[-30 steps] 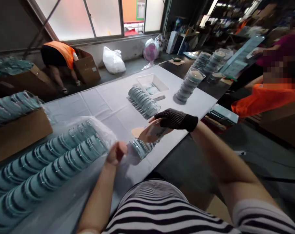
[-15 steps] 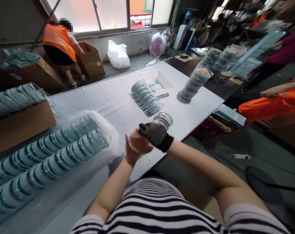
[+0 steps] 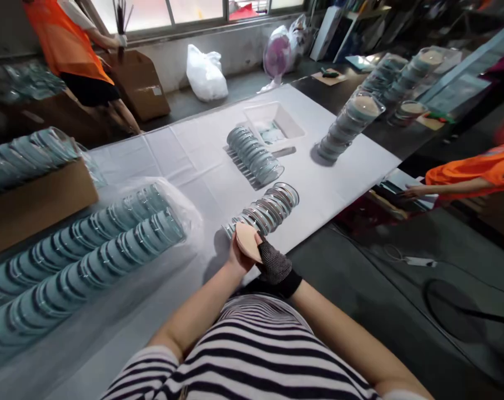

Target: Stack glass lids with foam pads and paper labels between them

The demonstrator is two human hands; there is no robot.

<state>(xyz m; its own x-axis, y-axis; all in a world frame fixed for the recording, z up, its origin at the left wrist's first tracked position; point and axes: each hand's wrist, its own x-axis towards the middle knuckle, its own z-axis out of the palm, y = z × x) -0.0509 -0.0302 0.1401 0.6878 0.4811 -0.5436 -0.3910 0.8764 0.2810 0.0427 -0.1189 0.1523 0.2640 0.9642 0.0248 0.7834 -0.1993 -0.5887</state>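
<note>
Left hand (image 3: 235, 256), bare: fingers closed on round beige pad (image 3: 247, 242), held at near end of short row of clear glass dishes (image 3: 265, 209) on white table cloth (image 3: 185, 161). Right hand (image 3: 273, 265), black mesh glove: closed beside pad, pinching its edge. Best kept level, grip light, clear of dish rims.

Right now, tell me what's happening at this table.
A person in a striped shirt holds a round beige pad between the bare left hand and the gloved right hand, at the near end of a row of clear round lids lying on the white table. A bagged bundle of blue dishes lies to the left; a second row of lids sits farther back.
</note>
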